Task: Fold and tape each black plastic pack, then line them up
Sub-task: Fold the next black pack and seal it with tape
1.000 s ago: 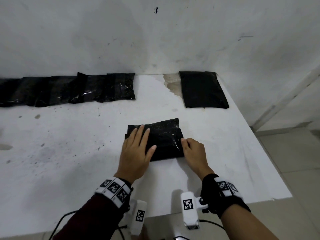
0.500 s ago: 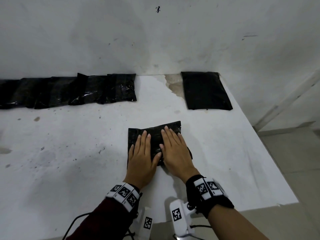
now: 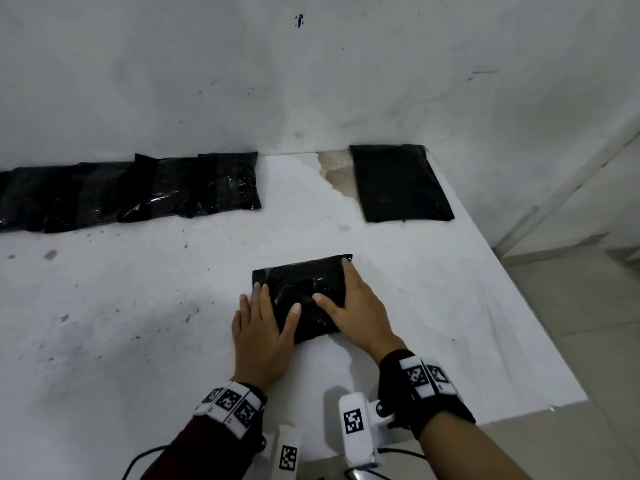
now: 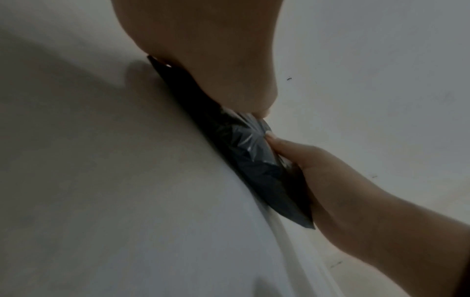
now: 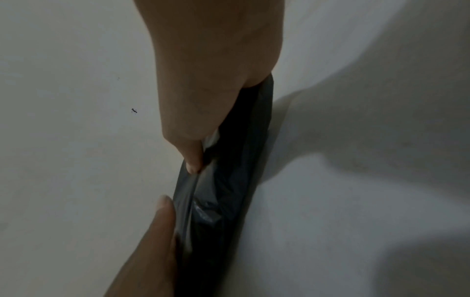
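Note:
A folded black plastic pack [image 3: 304, 289] lies on the white table [image 3: 138, 323] in front of me. My left hand [image 3: 263, 327] lies flat along the pack's left edge, fingers straight, thumb on top of the plastic. My right hand [image 3: 356, 306] presses flat on the pack's right side, fingers straight and reaching its far corner. In the left wrist view the pack [image 4: 244, 156] shows edge-on, with the right hand [image 4: 328, 180] on it. The right wrist view shows the pack [image 5: 223, 201] under my right hand [image 5: 211, 100], with the left thumb [image 5: 162, 221] beside it.
A row of several taped black packs [image 3: 131, 188] lies along the wall at the back left. One flat black pack [image 3: 398, 181] sits at the back right corner. The table's right edge [image 3: 533, 306] drops to a tiled floor. Cables hang at the near edge.
Both hands have slid apart from the pack's middle toward its left and right sides, smoothing it flat. One second ago the right hand was at the pack's right edge.

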Available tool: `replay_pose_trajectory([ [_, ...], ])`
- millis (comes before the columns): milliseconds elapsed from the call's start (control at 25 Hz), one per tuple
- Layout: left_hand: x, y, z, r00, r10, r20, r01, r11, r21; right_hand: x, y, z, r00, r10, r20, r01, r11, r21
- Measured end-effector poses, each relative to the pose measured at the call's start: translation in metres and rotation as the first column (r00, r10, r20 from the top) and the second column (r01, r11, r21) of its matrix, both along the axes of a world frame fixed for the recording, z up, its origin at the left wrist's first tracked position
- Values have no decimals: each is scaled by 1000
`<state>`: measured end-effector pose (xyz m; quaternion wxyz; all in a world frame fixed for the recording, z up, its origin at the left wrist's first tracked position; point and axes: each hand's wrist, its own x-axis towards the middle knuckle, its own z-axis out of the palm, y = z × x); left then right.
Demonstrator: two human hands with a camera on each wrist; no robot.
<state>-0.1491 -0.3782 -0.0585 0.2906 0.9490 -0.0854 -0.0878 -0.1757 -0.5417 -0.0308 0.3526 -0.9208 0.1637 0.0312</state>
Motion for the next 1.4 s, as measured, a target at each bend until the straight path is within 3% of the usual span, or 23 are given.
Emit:
replay_pose_trajectory([
  [120,6,6,6,997,54,47,-50,996,-79,0,-4,0,996,-72,53,61,979,195],
  [200,9,7,14,988,111,110,-100,989,-106,-5,-9,7,977,-160,140,89,907,412],
  [280,12,-4,25,977,108,186,-86,989,-123,-11,-24,12,958,-250,144,148,854,498],
  [360,8,-26,33,958,13,288,29,989,-144,-20,-51,10,943,-298,147,224,897,382],
  [480,-11,-79,39,905,-206,372,283,945,-165,-36,-105,12,961,-242,130,231,968,93],
  [600,-34,-134,32,834,-446,325,498,862,-94,-50,-162,9,985,-167,-40,155,965,-211],
  [680,-43,-164,24,797,-553,244,575,818,-21,-56,-185,5,966,-125,-225,60,959,-277],
  [760,-47,-183,12,803,-584,116,579,812,75,-59,-194,0,940,-52,-336,-40,964,-262],
  [880,-51,-193,-5,839,-545,15,532,825,191,-65,-194,-10,935,36,-353,-148,944,-294],
  [1160,-51,-192,-13,819,-573,-15,552,780,294,-68,-186,-10,939,155,-306,-281,859,-427],
  [1240,-48,-192,-10,819,-571,-55,561,778,283,-58,-185,-8,952,170,-254,-270,859,-435],
  [1400,-47,-192,-10,804,-588,-92,586,755,295,-33,-192,-3,989,56,-136,-114,874,-472],
])
